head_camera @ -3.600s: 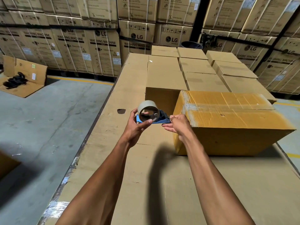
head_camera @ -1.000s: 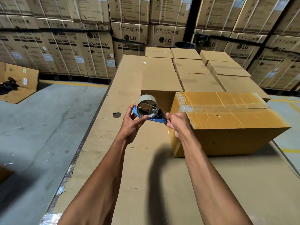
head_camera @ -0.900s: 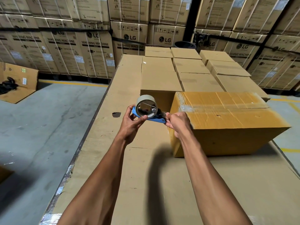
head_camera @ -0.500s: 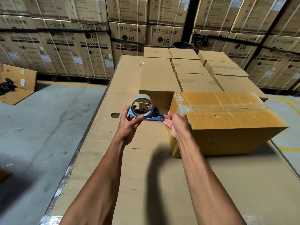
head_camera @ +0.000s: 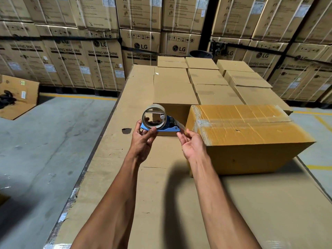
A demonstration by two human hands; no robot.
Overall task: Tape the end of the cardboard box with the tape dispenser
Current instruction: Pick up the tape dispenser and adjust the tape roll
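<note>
A yellow-brown cardboard box [head_camera: 251,137] lies on the cardboard-covered work surface [head_camera: 161,203], with a strip of clear tape [head_camera: 233,121] running along its top to the left end. The blue tape dispenser [head_camera: 161,127], loaded with a clear tape roll [head_camera: 154,118], hangs just left of that end. My left hand [head_camera: 142,142] grips the dispenser from below by the roll. My right hand [head_camera: 193,146] is palm up with fingers apart, its fingertips just under the dispenser's front, where a short loose tape end shows.
Closed plain boxes [head_camera: 206,81] stand in rows behind the task box. A small dark hole [head_camera: 126,130] marks the work surface. Concrete floor [head_camera: 45,150] lies to the left, with an open flat carton [head_camera: 18,97]. Stacked washing-machine cartons [head_camera: 100,60] wall off the back.
My right hand has left its pinch at the dispenser's front and turned palm up with the fingers spread. The dispenser has turned a little in my left hand.
</note>
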